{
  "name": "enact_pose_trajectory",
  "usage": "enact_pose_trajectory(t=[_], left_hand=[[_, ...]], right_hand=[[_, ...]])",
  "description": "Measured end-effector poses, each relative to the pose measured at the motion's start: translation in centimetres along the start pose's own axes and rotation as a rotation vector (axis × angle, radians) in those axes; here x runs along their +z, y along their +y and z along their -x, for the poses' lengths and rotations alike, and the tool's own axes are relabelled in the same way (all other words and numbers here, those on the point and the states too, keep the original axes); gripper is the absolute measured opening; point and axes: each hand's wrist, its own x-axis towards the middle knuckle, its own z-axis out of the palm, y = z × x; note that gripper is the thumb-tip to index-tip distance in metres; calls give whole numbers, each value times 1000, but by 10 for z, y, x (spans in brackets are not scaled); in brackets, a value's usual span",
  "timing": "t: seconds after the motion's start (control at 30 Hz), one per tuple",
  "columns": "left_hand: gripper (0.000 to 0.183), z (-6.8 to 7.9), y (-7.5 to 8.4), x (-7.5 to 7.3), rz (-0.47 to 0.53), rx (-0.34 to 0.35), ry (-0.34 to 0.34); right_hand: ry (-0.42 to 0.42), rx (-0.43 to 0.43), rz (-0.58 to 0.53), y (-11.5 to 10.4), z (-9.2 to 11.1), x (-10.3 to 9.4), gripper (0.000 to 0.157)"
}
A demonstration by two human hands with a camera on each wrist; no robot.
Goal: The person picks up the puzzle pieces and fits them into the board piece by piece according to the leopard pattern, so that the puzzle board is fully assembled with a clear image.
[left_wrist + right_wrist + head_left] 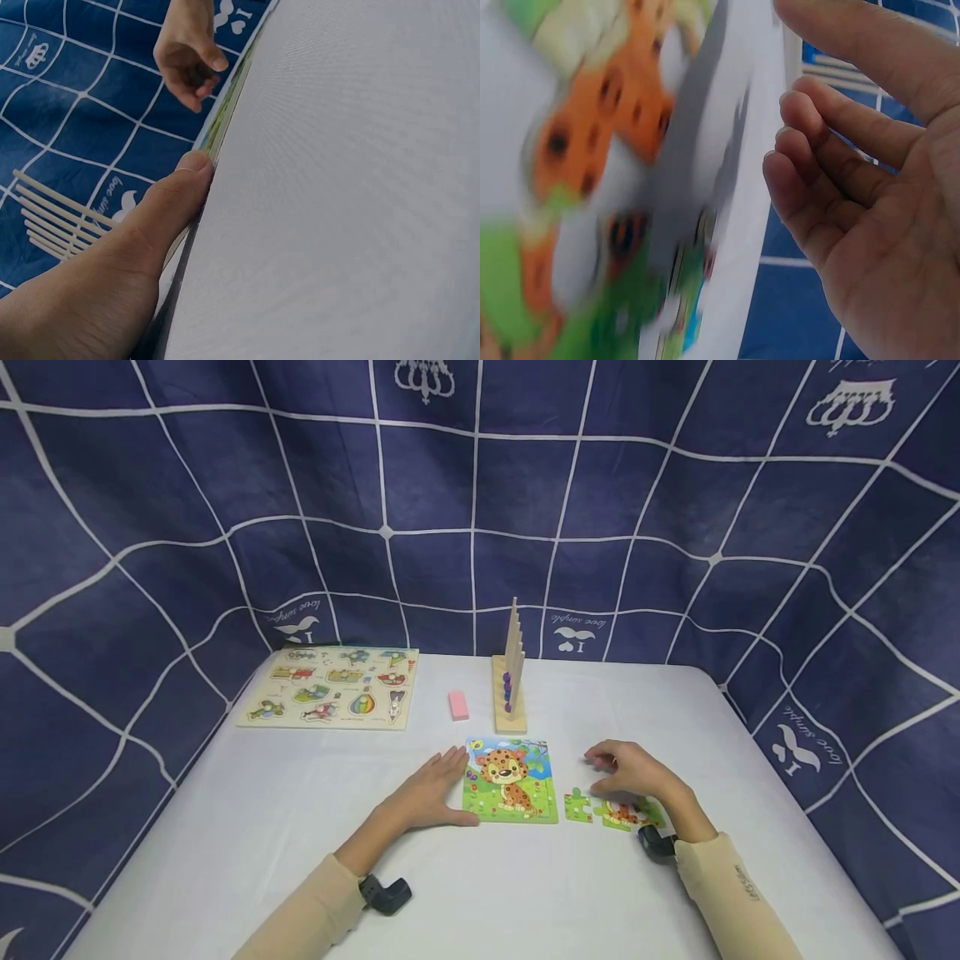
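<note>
A square leopard jigsaw puzzle lies flat in the middle of the white table. My left hand rests along its left side, fingers extended at the edge and thumb at the lower left corner. To the right of the puzzle lie several loose jigsaw pieces: a green one and some with orange leopard spots. Over these pieces hovers my right hand, fingers loosely bent and holding nothing. In the right wrist view, the spotted pieces look blurred and close, beside the bare palm.
Behind the puzzle stands a wooden peg rack with small purple and blue beads. A pink block lies left of it. At the back left is a wooden knob-puzzle board. A blue checked cloth hangs around the table.
</note>
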Motion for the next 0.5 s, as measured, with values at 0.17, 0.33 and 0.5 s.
enact_pose_trajectory(t=[0.17,0.33,0.5], left_hand=[[117,-1,1,1,7,-12,-8],[116,-1,2,1,13,-17,-18],[115,0,2,-1,18,-2,-9]], right_hand=[[14,10,-21,19,9,-9,53],[17,43,-24,38,18,-16,54],[22,91,-24,52,26,-23,54]])
